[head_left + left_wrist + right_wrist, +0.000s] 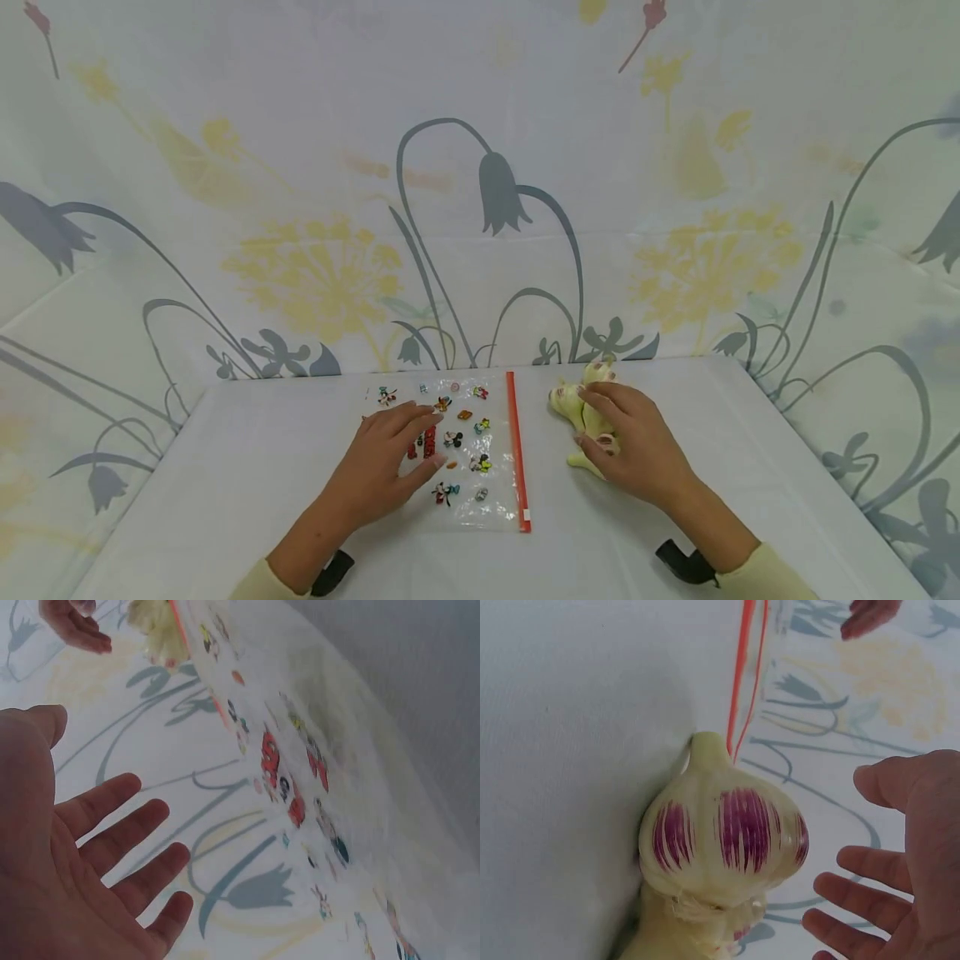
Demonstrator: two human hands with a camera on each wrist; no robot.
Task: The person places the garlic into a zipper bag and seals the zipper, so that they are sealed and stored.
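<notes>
Two hands low on the white table [247, 467], both mine. Left hand [386, 467] sits w/ fingers straight and spread over the left part of the clear zip bag [457, 450], which lies flat at table centre; wrist view shows the palm open, holding nothing. Bag's full of small coloured charms [450, 437], its red zip strip [517, 450] along the right edge. Right hand [633, 446] is just beyond that strip, fingers relaxed and extended over the garlic bunch [581, 412], pale yellow w/ purple streaks, lying beside the bag's zip edge. Wrist view shows a gap btwn palm and bulb, so no grip yet. To do this well, I'd say: keep the left flat so the bag can't slide, and close the right around the fattest bulb, not the stems. Behind everything, the floral backdrop [480, 208].
</notes>
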